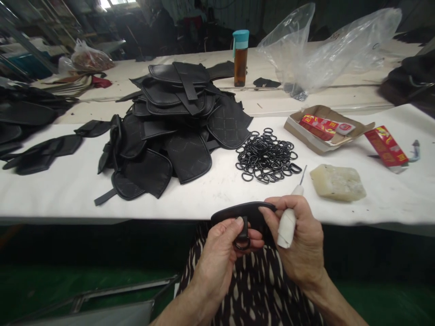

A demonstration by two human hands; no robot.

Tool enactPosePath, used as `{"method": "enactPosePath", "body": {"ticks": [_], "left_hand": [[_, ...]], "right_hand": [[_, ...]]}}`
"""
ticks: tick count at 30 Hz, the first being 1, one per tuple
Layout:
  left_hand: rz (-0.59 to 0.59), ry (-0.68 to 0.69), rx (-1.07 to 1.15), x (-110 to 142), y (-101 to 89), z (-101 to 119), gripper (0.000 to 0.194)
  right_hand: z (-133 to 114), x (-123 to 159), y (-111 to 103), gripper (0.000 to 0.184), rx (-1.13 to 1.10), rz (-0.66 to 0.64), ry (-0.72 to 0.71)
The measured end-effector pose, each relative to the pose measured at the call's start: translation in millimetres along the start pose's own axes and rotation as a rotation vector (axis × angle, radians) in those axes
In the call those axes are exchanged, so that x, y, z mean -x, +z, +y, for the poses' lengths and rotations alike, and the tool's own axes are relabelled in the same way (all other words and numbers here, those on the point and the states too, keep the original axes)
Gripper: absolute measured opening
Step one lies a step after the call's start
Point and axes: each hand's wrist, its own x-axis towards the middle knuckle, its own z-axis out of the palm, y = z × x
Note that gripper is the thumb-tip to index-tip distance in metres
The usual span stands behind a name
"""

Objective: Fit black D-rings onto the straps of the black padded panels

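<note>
A: Going left to right, what hazard do we note first?

B: At left of centre, the pile of black panels (190,156) is stacked unevenly on the white table (68,194). We judge that a knock could make the upper pieces slide.

A: And at lower centre?

B: Our left hand (217,249) pinches a folded strap end (243,230) between thumb and fingers; a black ring (242,246) hangs at the fold. The curved black panel (254,211) lies between our hands, above the lap, at the table's front edge. If the thumb relaxes, the fold could spring apart and the ring drop out of reach.

A: What of the ring heap (267,156), right of centre?

B: It lies loose beyond the hands. A sweeping sleeve or forearm could scatter it.

A: And the right hand (304,240)?

B: Thumb and forefinger grip the panel's edge, while the same hand holds the wrapped-handle tool (287,228). Its thin tip points up and away, toward the upper right. Because one hand does both jobs, turning it carelessly could bring the tip to the left fingers or scratch the panel.

A: Last, at right?

B: The pale block (338,182) sits near that tip; we could strike it.
</note>
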Motion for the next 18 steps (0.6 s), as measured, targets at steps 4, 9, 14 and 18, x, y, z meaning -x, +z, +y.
{"method": "enactPosePath", "body": {"ticks": [4, 9, 14, 18], "left_hand": [[0.015, -0.028, 0.053, 1, 1.4, 0, 0.017], [0.036, -0.033, 0.106, -1, 3.6, -3, 0.013], [0.052, -0.010, 0.133, -3, 3.6, -7, 0.012], [0.044, -0.003, 0.144, -4, 3.7, -8, 0.013]], "right_hand": [[2, 1, 3, 0.010, 0.016, 0.054, -0.037], [8, 3, 5, 0.010, 0.012, 0.076, -0.058], [12, 5, 5, 0.012, 0.003, 0.073, -0.048], [13, 6, 5, 0.012, -0.005, 0.076, -0.045]]}}
